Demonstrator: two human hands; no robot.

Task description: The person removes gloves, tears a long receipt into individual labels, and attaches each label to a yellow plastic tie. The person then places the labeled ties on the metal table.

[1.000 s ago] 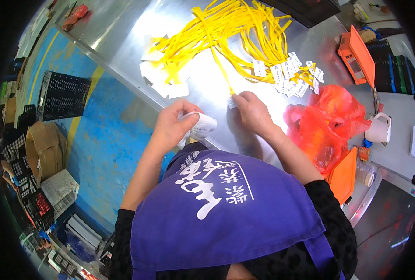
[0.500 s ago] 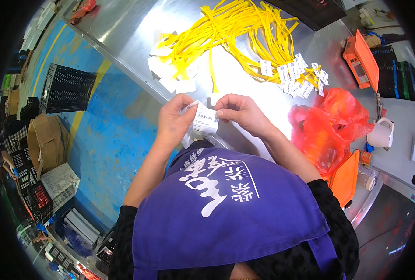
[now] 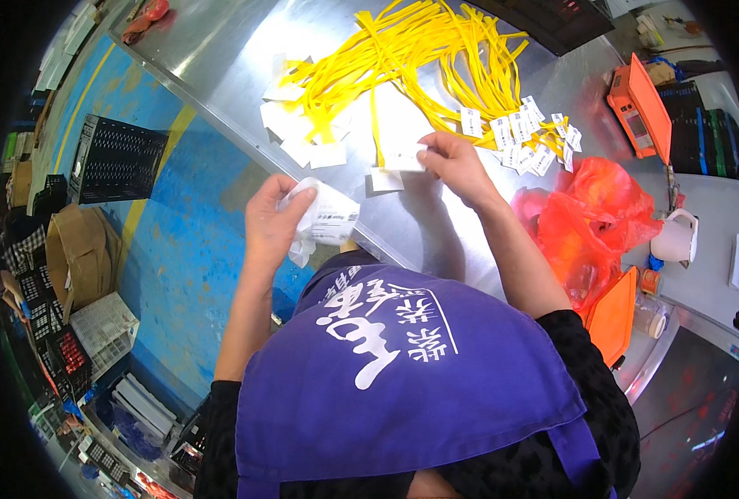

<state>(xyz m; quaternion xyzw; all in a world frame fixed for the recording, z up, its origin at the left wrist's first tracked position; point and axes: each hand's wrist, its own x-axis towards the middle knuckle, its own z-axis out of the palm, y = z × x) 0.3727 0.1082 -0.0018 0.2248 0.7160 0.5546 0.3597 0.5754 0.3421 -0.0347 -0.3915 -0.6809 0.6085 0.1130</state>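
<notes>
My left hand (image 3: 275,218) pinches a crumpled strip of white printed labels (image 3: 335,214) at the table's near edge. My right hand (image 3: 461,168) grips one white label (image 3: 403,157) between thumb and fingertips, over the metal table. That label lies beside the lower end of a single yellow strap (image 3: 378,125), just above a white label piece (image 3: 385,180) on the table; whether it touches the strap I cannot tell. Beyond my hands spreads a heap of yellow straps (image 3: 419,46), with white tags (image 3: 519,126) on their right ends and more white pieces (image 3: 295,148) by their left ends.
A red plastic bag (image 3: 590,216) lies right of my right forearm, near an orange scale (image 3: 631,116) and a white mug (image 3: 674,239). A black crate (image 3: 548,21) stands at the far edge. Left, on the blue floor, are another black crate (image 3: 120,158) and a cardboard box (image 3: 78,249).
My hands have moved apart. The right one has carried a label up and away over the table to the yellow strap's end; the left one has drawn back left with the label strip.
</notes>
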